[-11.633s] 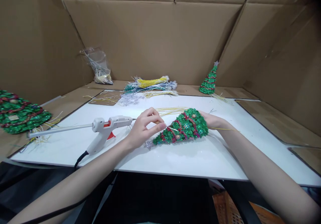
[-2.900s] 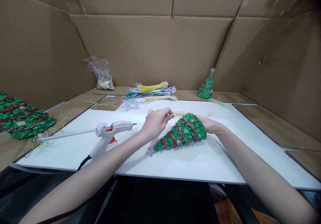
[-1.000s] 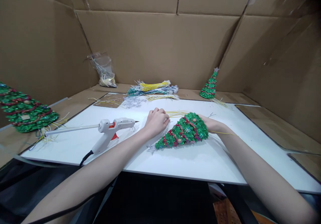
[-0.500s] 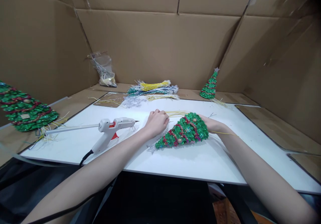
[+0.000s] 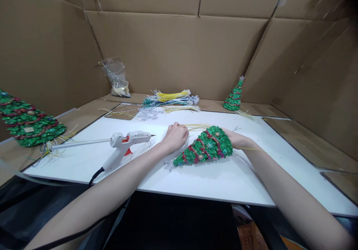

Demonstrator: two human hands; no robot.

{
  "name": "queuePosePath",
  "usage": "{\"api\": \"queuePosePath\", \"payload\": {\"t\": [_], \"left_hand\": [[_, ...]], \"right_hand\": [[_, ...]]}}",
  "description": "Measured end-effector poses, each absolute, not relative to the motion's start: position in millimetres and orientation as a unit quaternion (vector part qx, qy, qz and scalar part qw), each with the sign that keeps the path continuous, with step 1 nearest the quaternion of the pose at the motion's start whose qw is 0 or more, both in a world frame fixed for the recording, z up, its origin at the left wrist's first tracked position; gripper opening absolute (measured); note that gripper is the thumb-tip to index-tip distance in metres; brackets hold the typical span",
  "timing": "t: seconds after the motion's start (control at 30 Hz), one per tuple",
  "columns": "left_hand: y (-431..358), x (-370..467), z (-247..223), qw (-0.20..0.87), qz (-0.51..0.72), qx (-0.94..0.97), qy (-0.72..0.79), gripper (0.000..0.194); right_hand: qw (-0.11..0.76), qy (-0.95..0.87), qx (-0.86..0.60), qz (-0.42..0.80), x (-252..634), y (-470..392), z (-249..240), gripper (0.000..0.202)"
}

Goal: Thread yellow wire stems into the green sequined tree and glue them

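Note:
A small green Christmas tree (image 5: pixel 205 145) with red garland lies tilted on its side over the white board, its silver star (image 5: pixel 169 165) pointing left. Its base is held by my right hand (image 5: pixel 235 138), whose fingers are mostly hidden behind it. Just behind the tree, several thin yellow wires (image 5: pixel 198 125) run to my left hand (image 5: pixel 176 136), closed with curled fingers around their left ends; the fingertips do not show clearly. Another yellow wire crosses my right wrist. Left of my left hand, a white glue gun (image 5: pixel 124 145) with a glue stick points its nozzle right.
Bundles of yellow, green and white wires (image 5: pixel 173 97) lie at the back beside silver stars (image 5: pixel 149 113). A clear bag (image 5: pixel 116 78) leans on the cardboard wall. Other trees stand at the left (image 5: pixel 30 125) and back right (image 5: pixel 234 96). The glue gun's black cord (image 5: pixel 96 176) crosses the board's front edge (image 5: pixel 201 197).

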State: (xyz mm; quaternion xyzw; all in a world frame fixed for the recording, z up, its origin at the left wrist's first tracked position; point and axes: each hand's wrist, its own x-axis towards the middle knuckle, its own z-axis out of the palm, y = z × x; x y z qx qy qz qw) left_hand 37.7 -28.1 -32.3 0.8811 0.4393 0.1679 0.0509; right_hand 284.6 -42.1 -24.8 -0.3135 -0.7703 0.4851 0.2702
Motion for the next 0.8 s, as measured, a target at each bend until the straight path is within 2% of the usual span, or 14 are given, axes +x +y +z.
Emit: {"api": "queuePosePath", "payload": {"t": [0.17, 0.4, 0.57, 0.8], "left_hand": [[-28.2, 38.6, -33.8, 0.051, 0.189, 0.886, 0.421, 0.03], [-22.2, 39.0, -35.6, 0.056, 0.309, 0.864, 0.395, 0.026], [-19.0, 37.3, -35.1, 0.068, 0.37, 0.834, 0.405, 0.025], [-21.9, 37.1, -33.5, 0.063, 0.344, 0.834, 0.427, 0.025]], "right_hand": [[0.275, -0.769, -0.308, 0.489, 284.4, -42.4, -25.2, 0.056], [0.281, -0.774, -0.287, 0.49, 285.8, -40.4, -27.3, 0.054], [0.266, -0.773, -0.288, 0.499, 287.8, -39.8, -28.1, 0.043], [0.264, -0.765, -0.309, 0.5, 286.5, -41.5, -26.4, 0.042]]}}
